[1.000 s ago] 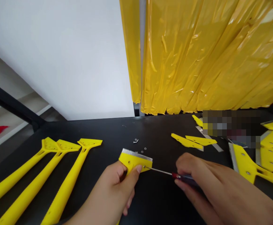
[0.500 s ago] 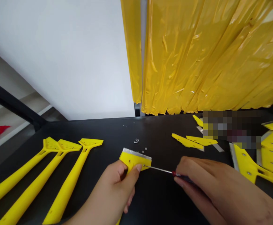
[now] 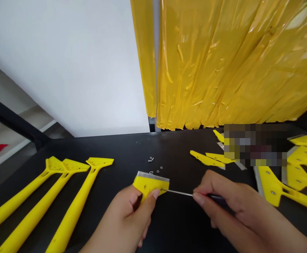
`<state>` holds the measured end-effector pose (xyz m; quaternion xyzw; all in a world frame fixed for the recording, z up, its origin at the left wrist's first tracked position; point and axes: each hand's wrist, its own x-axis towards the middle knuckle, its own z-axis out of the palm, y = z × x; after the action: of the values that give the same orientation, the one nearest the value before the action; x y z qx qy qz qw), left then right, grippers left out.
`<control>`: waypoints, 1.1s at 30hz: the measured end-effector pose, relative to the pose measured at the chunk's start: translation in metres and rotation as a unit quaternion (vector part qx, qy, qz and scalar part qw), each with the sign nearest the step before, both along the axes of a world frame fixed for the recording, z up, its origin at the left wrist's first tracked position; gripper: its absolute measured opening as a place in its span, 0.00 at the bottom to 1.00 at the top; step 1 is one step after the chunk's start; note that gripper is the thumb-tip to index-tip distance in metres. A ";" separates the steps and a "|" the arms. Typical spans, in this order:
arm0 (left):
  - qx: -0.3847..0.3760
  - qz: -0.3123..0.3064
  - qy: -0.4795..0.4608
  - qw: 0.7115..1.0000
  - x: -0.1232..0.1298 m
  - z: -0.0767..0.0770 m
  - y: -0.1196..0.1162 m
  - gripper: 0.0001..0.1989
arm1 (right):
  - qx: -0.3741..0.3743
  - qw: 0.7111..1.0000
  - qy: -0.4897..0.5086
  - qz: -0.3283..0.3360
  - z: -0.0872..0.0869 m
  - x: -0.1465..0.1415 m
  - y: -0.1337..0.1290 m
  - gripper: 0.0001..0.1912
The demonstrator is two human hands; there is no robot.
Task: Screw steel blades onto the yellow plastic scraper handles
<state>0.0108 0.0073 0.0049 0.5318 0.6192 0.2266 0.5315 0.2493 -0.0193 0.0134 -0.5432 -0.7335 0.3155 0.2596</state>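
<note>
A yellow scraper (image 3: 150,186) with a metal blade along its top edge is gripped in my left hand (image 3: 128,214), thumb pressed on its face near one hole. My right hand (image 3: 222,203) is closed around the handle of a screwdriver (image 3: 179,192). The screwdriver's thin shaft points left, and its tip meets the screw at the right hole of the scraper head. Just beyond the blade lie small screws (image 3: 150,160) and nuts (image 3: 161,168). The scraper's own handle is mostly hidden by my left hand.
Three yellow scraper handles (image 3: 75,207) lie on the black table (image 3: 116,144) at left. Yellow cover plates (image 3: 207,160) lie at right, with several bladed scrapers (image 3: 270,186) farther right. Yellow plastic sheeting (image 3: 222,63) hangs behind, beside a white panel (image 3: 76,63).
The fingers of my right hand have moved forward on the screwdriver, covering its red collar. Scraper and left hand sit slightly lower in view. The background has shifted a little left.
</note>
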 end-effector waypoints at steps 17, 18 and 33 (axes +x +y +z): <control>-0.021 0.128 -0.250 0.960 -0.008 0.007 0.018 0.15 | 0.376 0.919 0.008 0.122 0.008 0.020 0.011 0.03; -0.023 0.137 -0.262 0.955 -0.008 0.007 0.017 0.14 | 0.392 0.909 -0.020 0.137 0.010 0.019 0.011 0.04; -0.031 0.138 -0.284 0.948 -0.008 0.006 0.014 0.16 | 0.323 0.935 -0.098 0.113 -0.014 0.005 0.021 0.11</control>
<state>0.0029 0.0217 0.0106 0.3377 0.5170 0.4200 0.6650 0.2547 0.0013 -0.0003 -0.3720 -0.8739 0.0342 0.3110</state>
